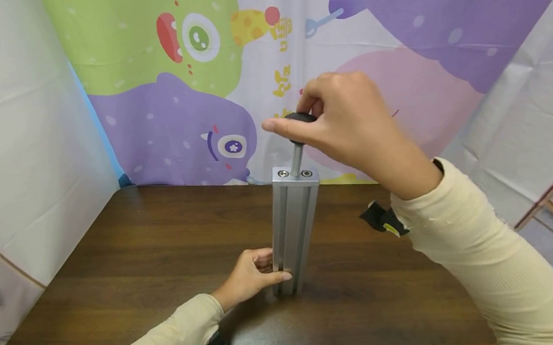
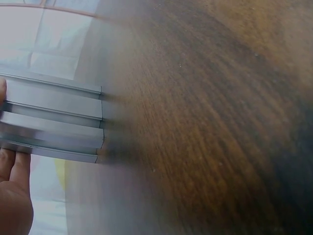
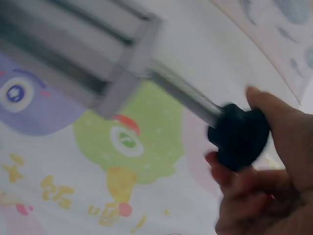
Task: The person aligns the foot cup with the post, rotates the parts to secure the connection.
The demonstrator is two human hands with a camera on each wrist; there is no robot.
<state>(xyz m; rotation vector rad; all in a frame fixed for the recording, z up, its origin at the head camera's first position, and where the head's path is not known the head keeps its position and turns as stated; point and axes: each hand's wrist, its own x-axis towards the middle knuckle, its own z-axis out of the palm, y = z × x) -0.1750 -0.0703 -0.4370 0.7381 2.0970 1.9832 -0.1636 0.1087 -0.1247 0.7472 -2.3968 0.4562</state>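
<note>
A silver grooved aluminium profile (image 1: 294, 229) stands upright on the wooden table, with two screws in its top end plate. From that plate a metal rod (image 1: 296, 160) sticks up, topped by a dark knob (image 3: 239, 139). My right hand (image 1: 353, 119) holds the knob between thumb and curled fingers; the thumb points left. Low on the profile, my left hand (image 1: 246, 278) grips it, thumb across the near face and fingers behind the left side. In the left wrist view, the profile (image 2: 54, 110) shows its lower end by the table, and part of the left hand (image 2: 14, 196) is cut off.
The brown wooden table (image 1: 176, 235) spreads around the profile. Behind it hangs a cloth with cartoon monsters (image 1: 175, 125), and white sheets (image 1: 19, 102) hang at the sides. A black strap (image 1: 382, 219) hangs by the right sleeve.
</note>
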